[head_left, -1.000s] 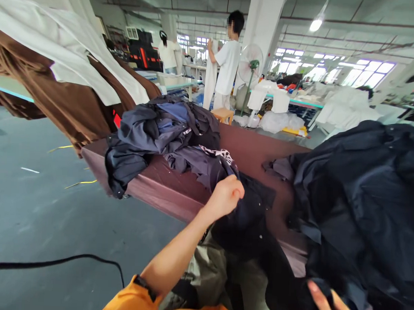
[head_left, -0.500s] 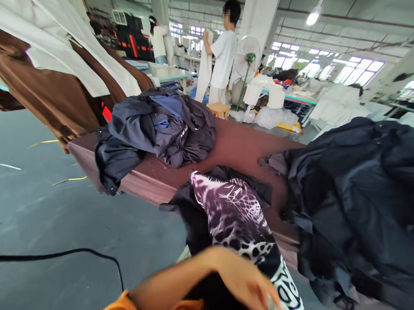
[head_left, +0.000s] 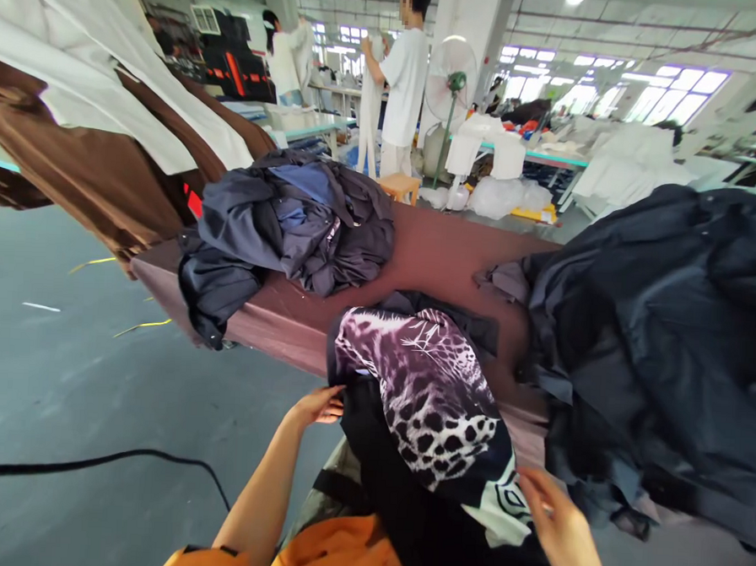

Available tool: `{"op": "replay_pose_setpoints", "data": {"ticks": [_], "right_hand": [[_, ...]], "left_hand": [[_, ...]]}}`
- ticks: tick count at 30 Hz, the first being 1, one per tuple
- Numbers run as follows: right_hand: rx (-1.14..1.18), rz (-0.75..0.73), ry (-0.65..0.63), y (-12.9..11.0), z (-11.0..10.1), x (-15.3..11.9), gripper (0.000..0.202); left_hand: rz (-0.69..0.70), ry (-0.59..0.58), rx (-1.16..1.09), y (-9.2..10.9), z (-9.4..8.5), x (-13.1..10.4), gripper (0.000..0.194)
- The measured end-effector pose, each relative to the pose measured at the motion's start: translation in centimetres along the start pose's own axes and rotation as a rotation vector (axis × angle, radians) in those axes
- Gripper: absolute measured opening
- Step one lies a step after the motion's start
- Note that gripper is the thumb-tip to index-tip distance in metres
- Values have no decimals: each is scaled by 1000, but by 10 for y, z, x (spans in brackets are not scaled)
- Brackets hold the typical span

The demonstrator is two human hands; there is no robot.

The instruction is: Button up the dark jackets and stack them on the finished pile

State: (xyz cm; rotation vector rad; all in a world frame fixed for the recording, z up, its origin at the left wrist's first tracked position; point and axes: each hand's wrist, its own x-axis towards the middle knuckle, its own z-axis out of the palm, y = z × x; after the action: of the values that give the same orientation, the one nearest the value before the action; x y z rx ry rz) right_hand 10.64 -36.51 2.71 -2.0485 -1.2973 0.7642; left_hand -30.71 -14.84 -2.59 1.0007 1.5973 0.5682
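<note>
A black garment (head_left: 370, 435) with a purple, white and black animal-spot print (head_left: 432, 387) lies over the near edge of the brown-covered table and hangs toward my lap. My left hand (head_left: 319, 405) is closed on its left edge, fingertips pinching the black cloth. On the opposite side, my right hand (head_left: 553, 512) pinches the right edge beside the white lettering (head_left: 511, 496). The lower part of the cloth folds over there, showing a pale patch. Part of the garment's far end rests on the table.
Dark garments form a heap (head_left: 298, 220) on the table's left and a larger pile (head_left: 659, 348) at right. Brown and white cloth (head_left: 139, 127) hangs at left. A black cable (head_left: 102, 463) crosses the floor. Beyond the table are a stool (head_left: 399, 185), a fan (head_left: 453, 80) and people.
My left hand has moved from the lettering to the garment's left edge. My right hand has come into view on the right edge. The printed cloth is spread wider.
</note>
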Motion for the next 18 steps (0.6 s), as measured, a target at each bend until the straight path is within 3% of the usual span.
{"op": "replay_pose_setpoints", "data": {"ticks": [3, 7, 8, 10, 12, 15, 18], "right_hand": [[-235, -160, -89, -6, 33, -26, 54], [-539, -303, -79, -1, 77, -57, 73], [-593, -307, -54, 1, 86, -60, 72], [-633, -285, -35, -1, 94, -61, 49], [-536, -287, -142, -11, 88, -54, 29], [-261, -340, -281, -44, 47, -35, 51], [-62, -345, -96, -93, -18, 2, 57]], "left_hand": [[77, -38, -152, 18, -13, 0, 32], [336, 78, -394, 80, -56, -5, 25], [431, 136, -475, 96, -65, -11, 24], [628, 255, -641, 127, -76, -29, 24], [819, 361, -789, 157, -83, -52, 27], [1046, 392, -929, 211, -91, -84, 22], [1194, 411, -962, 289, -96, -92, 22]]}}
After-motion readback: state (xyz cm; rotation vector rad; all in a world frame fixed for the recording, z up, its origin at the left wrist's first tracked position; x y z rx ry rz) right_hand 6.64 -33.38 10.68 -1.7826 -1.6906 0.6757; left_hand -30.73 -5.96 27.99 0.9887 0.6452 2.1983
